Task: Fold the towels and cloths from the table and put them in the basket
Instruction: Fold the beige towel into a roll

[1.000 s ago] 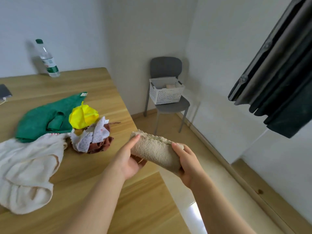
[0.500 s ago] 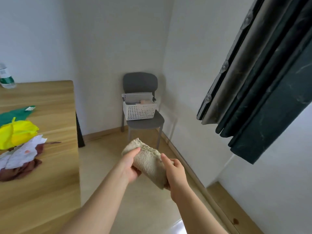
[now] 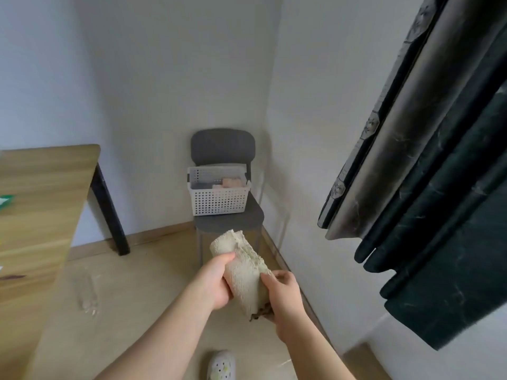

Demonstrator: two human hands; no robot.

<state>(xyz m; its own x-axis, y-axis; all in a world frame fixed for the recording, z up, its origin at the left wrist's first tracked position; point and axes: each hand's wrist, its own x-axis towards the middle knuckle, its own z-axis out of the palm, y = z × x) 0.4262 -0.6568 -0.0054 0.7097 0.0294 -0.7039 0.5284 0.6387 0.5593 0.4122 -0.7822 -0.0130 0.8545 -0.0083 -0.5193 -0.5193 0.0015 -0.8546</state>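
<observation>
We grip a folded beige towel [image 3: 242, 270] with our left hand [image 3: 212, 283] and right hand [image 3: 285, 297]; beyond them, the white basket [image 3: 219, 200] sits on a grey chair [image 3: 223, 149].

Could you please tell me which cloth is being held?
The beige towel, gripped by the left hand and right hand; the pink cloth lies in the basket.

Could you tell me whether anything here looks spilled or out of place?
Only a faint glossy smear on the floor beside the table; it may be wet or just glare. The folded towel and basket look tidy.
</observation>
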